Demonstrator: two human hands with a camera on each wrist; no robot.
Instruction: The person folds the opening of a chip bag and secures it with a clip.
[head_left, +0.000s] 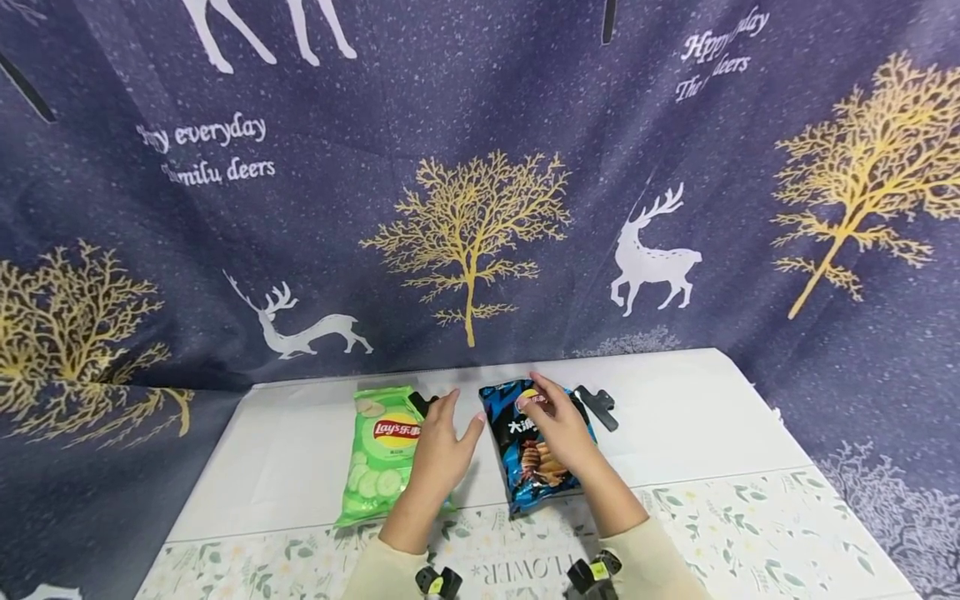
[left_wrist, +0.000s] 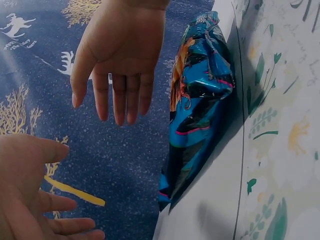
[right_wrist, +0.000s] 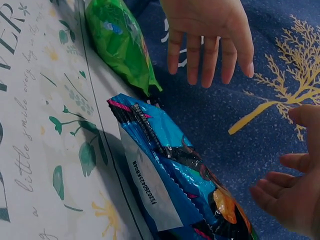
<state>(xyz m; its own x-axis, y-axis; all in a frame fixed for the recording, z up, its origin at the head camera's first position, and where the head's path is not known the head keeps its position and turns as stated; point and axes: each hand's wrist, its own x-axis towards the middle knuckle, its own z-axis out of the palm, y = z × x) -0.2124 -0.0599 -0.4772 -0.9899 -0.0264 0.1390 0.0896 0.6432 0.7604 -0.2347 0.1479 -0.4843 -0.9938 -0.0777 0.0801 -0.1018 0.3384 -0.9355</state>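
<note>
Two Lay's chip bags lie flat, side by side: a green bag (head_left: 375,483) at left and a blue-and-black bag (head_left: 517,467) at right. My left hand (head_left: 438,454) hovers over the green bag's right side, fingers extended and thumb apart. Over the blue-and-black bag is my right hand (head_left: 566,433), its fingers loosely spread. Both wrist views show the palms facing inward, with nothing held. A black clip (head_left: 422,405) is partly hidden behind the left hand. Just right of the blue-and-black bag lies another black clip (head_left: 598,407).
The bags rest on a white table (head_left: 697,417) whose nearer part has a floral-print cover (head_left: 757,517). Behind it hangs a dark blue cloth (head_left: 525,100) printed with deer and golden trees.
</note>
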